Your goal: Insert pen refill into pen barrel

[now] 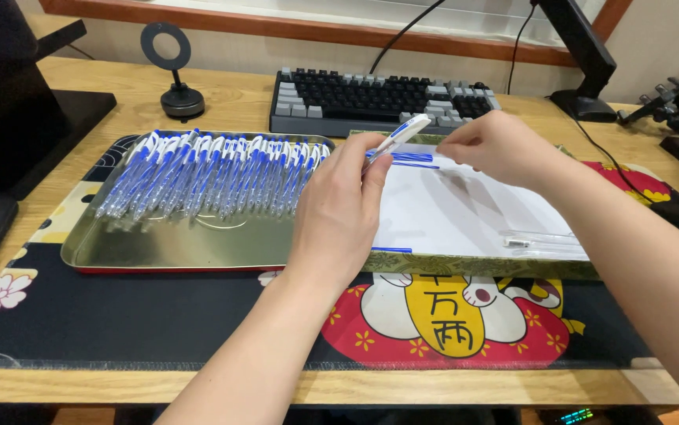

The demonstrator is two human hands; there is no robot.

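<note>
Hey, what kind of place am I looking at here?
Probably a home or office computer desk used for small assembly work: a keyboard, a monitor stand, and a metal tray of blue-and-white pens.

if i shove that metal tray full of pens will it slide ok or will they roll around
The metal tray sits on a fabric desk mat, so it probably drags rather than glides. The pens are round and loosely leaned, so they would likely roll and scatter.

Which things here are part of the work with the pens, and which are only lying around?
In use: left hand holding a pen; right hand; blue refills; white box; tray of pens.
Lying about: keyboard; round stand.
</note>
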